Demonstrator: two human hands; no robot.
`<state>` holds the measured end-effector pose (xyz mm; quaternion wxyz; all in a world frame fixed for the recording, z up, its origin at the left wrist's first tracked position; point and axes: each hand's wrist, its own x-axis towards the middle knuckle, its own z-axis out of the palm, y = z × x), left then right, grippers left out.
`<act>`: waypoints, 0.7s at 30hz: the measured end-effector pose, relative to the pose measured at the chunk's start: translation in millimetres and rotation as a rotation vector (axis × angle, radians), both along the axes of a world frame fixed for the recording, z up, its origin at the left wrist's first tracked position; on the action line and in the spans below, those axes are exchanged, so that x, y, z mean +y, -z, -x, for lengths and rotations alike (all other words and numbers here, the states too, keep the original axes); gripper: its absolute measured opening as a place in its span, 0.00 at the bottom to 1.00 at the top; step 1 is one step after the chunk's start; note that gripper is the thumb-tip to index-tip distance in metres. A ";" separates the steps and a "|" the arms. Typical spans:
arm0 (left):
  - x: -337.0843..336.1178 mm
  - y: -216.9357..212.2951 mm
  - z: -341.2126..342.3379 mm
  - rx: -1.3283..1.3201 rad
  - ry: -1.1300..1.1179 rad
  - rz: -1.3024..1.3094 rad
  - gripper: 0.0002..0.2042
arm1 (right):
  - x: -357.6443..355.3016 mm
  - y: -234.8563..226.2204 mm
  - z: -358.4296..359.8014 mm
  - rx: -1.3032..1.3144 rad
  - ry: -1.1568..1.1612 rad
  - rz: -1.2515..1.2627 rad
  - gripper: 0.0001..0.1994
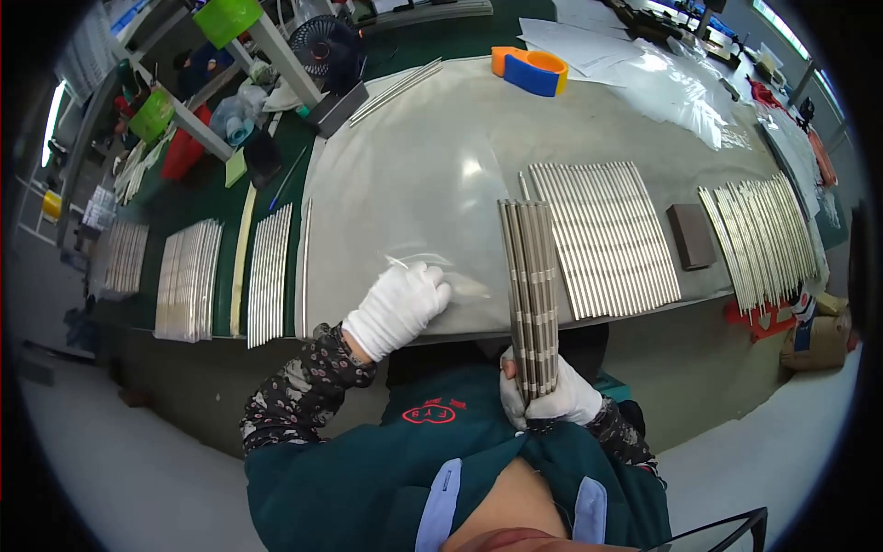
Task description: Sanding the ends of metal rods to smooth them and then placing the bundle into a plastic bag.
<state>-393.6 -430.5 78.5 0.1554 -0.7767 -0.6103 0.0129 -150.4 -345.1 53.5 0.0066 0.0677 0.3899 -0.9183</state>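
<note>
My right hand [561, 396], in a white glove, grips the lower end of a bundle of banded metal rods [531, 294]. The bundle points away from me, its far end over the table. My left hand [400, 304], also gloved, is closed at the near edge of a clear plastic bag [418, 184] lying flat on the grey table cover. A bit of film sticks up by its fingers, which look pinched on the bag. Right of the bundle lies a wide row of similar rods [602, 239], side by side.
A dark brown block [690, 236] separates that row from more rods [763, 239] at the right edge. Further rod groups [189, 281] lie on the left. Blue and orange tape rolls [532, 72], clear plastic film [681, 87] and a small fan [324, 46] are at the back.
</note>
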 end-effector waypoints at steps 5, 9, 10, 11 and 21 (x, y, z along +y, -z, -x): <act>-15.2 9.9 30.3 -0.611 -0.051 0.278 0.08 | -32.3 7.0 13.8 -0.071 0.041 0.062 0.24; -16.7 20.3 52.2 -0.759 0.001 0.337 0.05 | -42.0 5.0 17.3 -0.084 0.022 0.060 0.24; -14.8 16.7 53.8 -0.759 0.008 0.337 0.05 | -42.7 6.4 17.1 -0.084 0.028 0.059 0.24; -12.9 13.5 55.2 -0.760 -0.035 0.426 0.05 | -42.6 8.6 18.2 -0.098 -0.010 0.074 0.25; 2.7 -1.1 69.0 -1.084 -0.149 0.421 0.06 | -43.0 23.7 24.2 -0.107 -0.132 0.277 0.21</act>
